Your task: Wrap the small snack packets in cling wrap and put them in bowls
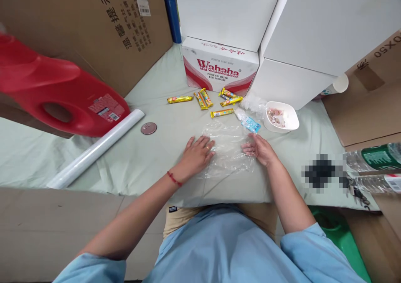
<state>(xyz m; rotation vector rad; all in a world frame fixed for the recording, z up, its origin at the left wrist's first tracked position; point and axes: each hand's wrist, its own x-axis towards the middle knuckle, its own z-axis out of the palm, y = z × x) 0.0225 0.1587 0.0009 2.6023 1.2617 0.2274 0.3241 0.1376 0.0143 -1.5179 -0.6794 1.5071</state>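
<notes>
A clear plastic bag [228, 145] lies crinkled and spread on the cloth-covered table. My left hand [197, 154] rests palm down at its left edge, the fingers spread and pressing the film. On the right side, my right hand [262, 150] touches the film with fingers stretched out and thumb apart; whether some film covers its fingertips I cannot tell. Just beyond it are a small blue-and-white packet [251, 125] and a white bowl [281, 116] with wrappers or scraps inside. Several yellow wrapped snack sticks [222, 113] are scattered past the bag.
A red jug [72, 90] and a white film roll [100, 147] occupy the left. A round brown disc [148, 128] lies nearer. Behind stand a Wahaha carton [219, 65] and white boxes [297, 82]. Plastic bottles [372, 159] and keys [359, 193] lie at right.
</notes>
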